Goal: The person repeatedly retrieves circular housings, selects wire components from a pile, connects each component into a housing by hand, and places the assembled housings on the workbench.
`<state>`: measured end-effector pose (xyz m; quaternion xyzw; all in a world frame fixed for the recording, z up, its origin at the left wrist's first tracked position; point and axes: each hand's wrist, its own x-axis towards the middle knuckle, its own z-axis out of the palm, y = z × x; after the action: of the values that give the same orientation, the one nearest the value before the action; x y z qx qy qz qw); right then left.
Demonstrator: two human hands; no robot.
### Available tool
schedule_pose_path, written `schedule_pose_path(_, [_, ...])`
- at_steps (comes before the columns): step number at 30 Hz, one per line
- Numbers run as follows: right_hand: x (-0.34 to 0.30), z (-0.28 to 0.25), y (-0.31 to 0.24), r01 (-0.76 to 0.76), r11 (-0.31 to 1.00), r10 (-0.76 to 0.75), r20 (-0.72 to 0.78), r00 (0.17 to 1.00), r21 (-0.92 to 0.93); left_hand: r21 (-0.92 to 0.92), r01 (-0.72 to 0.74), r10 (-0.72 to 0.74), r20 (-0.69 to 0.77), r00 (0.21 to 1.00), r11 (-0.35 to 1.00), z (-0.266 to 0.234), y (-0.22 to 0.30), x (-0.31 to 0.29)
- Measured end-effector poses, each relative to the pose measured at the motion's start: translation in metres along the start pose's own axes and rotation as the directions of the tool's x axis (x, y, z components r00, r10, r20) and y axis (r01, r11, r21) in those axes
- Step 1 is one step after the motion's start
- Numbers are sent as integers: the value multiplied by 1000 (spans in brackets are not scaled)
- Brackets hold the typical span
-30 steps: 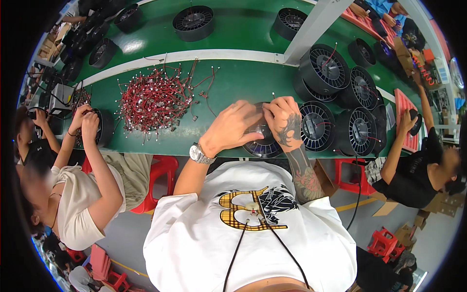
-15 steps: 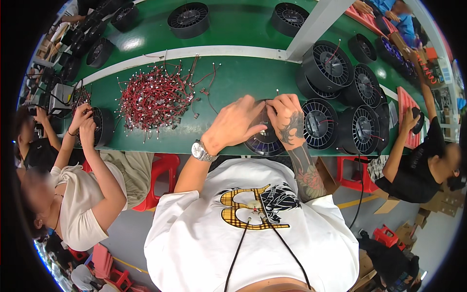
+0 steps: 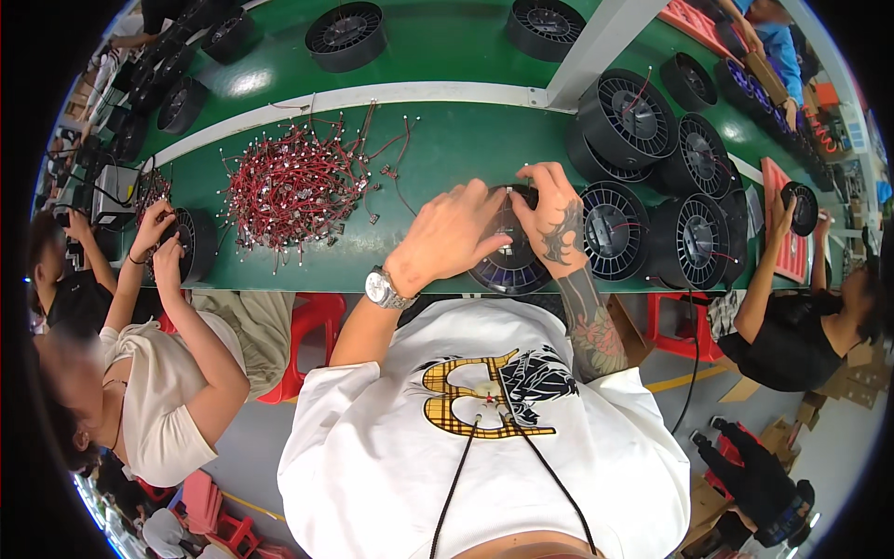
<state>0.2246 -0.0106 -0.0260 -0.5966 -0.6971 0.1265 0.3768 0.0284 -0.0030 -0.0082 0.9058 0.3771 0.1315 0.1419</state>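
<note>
Green desk (image 3: pixel 447 158) runs across a busy workshop, black fans stacked to the right. Since a second ago both hands have barely shifted: the left hand (image 3: pixel 456 238) stays cupped over the fan (image 3: pixel 507 270) at the desk's near edge, the right hand (image 3: pixel 549 210) pinching its top rim. Red wires (image 3: pixel 293 186) lie untouched nearby, so the fitting work looks ongoing.

A black round fan (image 3: pixel 510 265) with a finely ribbed grille is seen on the green table (image 3: pixel 438 154), which is crossed by a white stripe (image 3: pixel 372 95). A heap of red wires (image 3: pixel 293 186) with pale, possibly white, ends is spread there. A dark tattoo pattern is borne by the right hand (image 3: pixel 554 219); a silver watch (image 3: pixel 384 290) is worn beside the left hand (image 3: pixel 452 233).
</note>
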Motion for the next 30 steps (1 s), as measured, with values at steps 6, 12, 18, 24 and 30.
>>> schedule_pose_path(6, [4, -2, 6, -38, 999, 36, 112, 993, 16, 28, -12, 13, -28, 1000, 1000, 1, 1, 1])
schedule_pose_path(12, [10, -5, 4, -99, 994, 93, 128, 987, 36, 14, -10, 10, -29, 1000, 1000, 3, 0, 0])
schedule_pose_path(18, [22, -8, 12, -166, 979, 135, 234, 963, 120, -4, -1, 1, -30, 1000, 1000, 4, 0, 3])
schedule_pose_path(24, [34, -11, 15, -148, 987, 124, 288, 950, 64, -77, 5, -8, -40, 999, 997, 7, -2, 2])
schedule_pose_path(30, [38, -12, 12, -105, 994, 110, 316, 943, -33, -104, 13, -18, -41, 999, 994, 8, -3, 2])
